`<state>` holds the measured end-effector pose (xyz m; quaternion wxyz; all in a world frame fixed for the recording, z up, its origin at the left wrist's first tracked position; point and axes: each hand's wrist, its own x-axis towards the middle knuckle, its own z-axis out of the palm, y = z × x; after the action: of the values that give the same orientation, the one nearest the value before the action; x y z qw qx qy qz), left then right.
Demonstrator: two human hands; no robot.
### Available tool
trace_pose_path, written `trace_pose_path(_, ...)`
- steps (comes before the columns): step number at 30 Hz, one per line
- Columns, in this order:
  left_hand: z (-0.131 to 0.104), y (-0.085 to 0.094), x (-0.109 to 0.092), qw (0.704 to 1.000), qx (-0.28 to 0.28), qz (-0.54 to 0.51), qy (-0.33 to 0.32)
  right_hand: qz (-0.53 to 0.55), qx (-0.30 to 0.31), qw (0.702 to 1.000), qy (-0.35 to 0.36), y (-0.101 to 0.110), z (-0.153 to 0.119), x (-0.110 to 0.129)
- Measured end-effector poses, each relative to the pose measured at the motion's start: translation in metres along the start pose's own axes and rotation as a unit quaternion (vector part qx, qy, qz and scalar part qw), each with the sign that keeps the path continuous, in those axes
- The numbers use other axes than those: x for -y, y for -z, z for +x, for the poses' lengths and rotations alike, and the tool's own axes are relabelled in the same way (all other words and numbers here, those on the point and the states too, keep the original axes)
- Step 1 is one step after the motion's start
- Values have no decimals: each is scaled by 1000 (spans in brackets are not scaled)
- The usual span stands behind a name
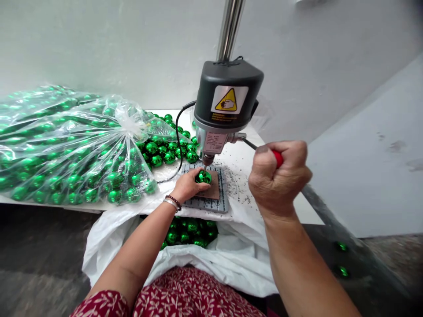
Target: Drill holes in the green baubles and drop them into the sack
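we read the step in hand as drilling: the green ball [203, 177] sits at the centre of our dial, directly under the drill bit [205, 167] and over the brown board [211, 188] on the grey base plate [222, 205]. our left hand [189, 185], at eight o'clock, has its thumb and fingers clamped on the ball, the thumb along its near side. our right hand [280, 178], at three o'clock, is a fist closed round the red knob [278, 159] of the press lever. the bit meets the ball's top by the look of it, but we cannot tell whether it has gone in. the motor housing [229, 94] looms toward one o'clock, and dark shavings [236, 181] dot the white table [306, 212] at three. loose balls [170, 156] cluster at ten o'clock, the clear bag [49, 149] bulges at nine, and at six a white sack [115, 229] gapes with more balls inside. in our judgement, the next move calls for a steady left grip, fingertips clear of the bit, and smooth, measured pressure on the lever so the shiny shell does not slip or crack.
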<state>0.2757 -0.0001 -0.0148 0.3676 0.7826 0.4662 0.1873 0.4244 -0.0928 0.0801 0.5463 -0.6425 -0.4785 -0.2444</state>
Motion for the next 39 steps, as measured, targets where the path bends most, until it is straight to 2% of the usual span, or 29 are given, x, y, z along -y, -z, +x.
trace_pose_path(10, 1, -4, 5, 1000, -15, -6, -6, 14, -60, 998, 27, -10, -20, -8)
trace_pose_path(15, 1, -2, 4, 1000, -10, -9, 1, 46, -67, 995, 50, -15, -36, -13)
trace_pose_path(17, 1, -2, 2, 1000, -8, -14, 3, 60, -72, 995, 44, -15, -25, -10)
trace_pose_path(19, 1, -2, 1, 1000, -10, -19, 4, 77, -72, 994, 28, -14, -3, -2)
trace_pose_path(22, -2, 0, 0, 999, -25, -32, 11, 82, -12, 996, -28, -12, 39, 13)
trace_pose_path(25, -13, 13, 6, 997, -33, -71, 9, 63, 24, 995, -75, -11, 64, 23)
trace_pose_path(27, -25, 30, 12, 993, 21, -114, -29, 53, 36, 994, -84, -11, 69, 26)
trace_pose_path(29, -39, 49, 19, 983, 136, -111, -53, 52, 35, 994, -93, -12, 67, 27)
trace_pose_path(30, -46, 58, 23, 979, 173, -96, -38, 54, 30, 993, -98, -12, 66, 27)
trace_pose_path(31, -52, 65, 26, 981, 175, -84, -14, 56, 23, 993, -102, -13, 65, 28)
trace_pose_path(32, -57, 72, 29, 984, 164, -69, 2, 59, 17, 993, -104, -13, 64, 27)
trace_pose_path(35, -63, 80, 34, 995, 80, -52, 18, 68, 9, 994, -88, -16, 61, 25)
trace_pose_path(39, -43, 81, 35, 999, -35, -25, 32, 85, 2, 992, -91, -17, 57, 18)
